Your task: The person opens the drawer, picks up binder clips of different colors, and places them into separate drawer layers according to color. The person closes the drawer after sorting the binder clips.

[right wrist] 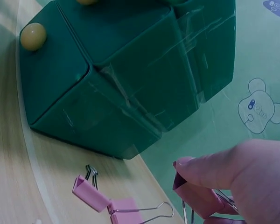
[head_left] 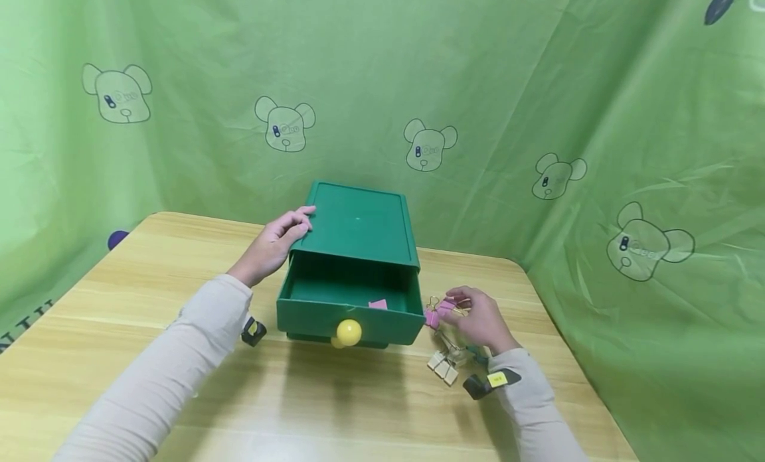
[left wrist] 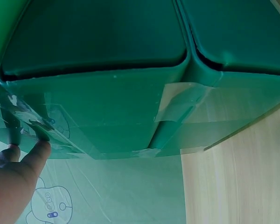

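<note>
A green drawer cabinet (head_left: 361,220) stands on the table with its top drawer (head_left: 317,316) pulled out, a yellow round knob (head_left: 349,332) on its front. A pink piece (head_left: 378,305) shows inside that drawer. My left hand (head_left: 271,244) rests against the cabinet's upper left side, its fingertips touching the side wall (left wrist: 98,112). To the right of the cabinet, my right hand (head_left: 478,316) pinches a pink binder clip (right wrist: 198,198) between thumb and fingers. Other pink binder clips (right wrist: 91,193) lie on the tabletop close below it.
Cream binder clips (head_left: 442,368) lie in front of my right hand, with a teal one (head_left: 478,354) partly hidden beside it. Black-and-yellow wrist devices (head_left: 254,331) hang at both wrists. Green printed curtains (head_left: 358,83) surround the wooden table (head_left: 197,249).
</note>
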A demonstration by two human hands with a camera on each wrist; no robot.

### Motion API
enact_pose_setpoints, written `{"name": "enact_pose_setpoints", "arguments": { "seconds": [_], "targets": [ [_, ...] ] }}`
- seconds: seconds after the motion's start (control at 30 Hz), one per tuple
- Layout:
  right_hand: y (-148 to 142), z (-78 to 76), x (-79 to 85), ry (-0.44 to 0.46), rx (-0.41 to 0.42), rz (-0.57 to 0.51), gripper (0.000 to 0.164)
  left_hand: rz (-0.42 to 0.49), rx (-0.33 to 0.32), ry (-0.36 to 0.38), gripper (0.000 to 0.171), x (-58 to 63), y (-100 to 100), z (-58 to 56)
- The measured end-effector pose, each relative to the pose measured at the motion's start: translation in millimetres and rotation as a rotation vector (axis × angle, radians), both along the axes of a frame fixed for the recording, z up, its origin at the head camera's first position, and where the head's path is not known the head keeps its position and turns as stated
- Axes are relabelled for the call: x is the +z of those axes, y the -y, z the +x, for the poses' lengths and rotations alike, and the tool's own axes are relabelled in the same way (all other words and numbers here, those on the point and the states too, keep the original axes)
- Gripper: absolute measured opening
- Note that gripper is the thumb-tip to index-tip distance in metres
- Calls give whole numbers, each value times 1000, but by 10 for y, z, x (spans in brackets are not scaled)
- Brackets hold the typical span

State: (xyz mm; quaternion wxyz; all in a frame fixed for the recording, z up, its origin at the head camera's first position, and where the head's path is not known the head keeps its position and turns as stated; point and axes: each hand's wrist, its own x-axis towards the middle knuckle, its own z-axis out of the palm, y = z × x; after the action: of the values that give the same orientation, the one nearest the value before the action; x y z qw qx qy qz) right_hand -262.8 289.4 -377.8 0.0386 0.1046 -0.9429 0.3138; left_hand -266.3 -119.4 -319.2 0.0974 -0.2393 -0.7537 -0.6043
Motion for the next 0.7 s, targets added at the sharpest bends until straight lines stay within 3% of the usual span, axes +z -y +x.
{"name": "enact_pose_setpoints", "arguments": {
  "seconds": [0.7],
  "targets": [
    [120, 70, 133, -59, 44, -14, 43, 3, -3, 7, 23, 6, -3, 5]
  ]
}}
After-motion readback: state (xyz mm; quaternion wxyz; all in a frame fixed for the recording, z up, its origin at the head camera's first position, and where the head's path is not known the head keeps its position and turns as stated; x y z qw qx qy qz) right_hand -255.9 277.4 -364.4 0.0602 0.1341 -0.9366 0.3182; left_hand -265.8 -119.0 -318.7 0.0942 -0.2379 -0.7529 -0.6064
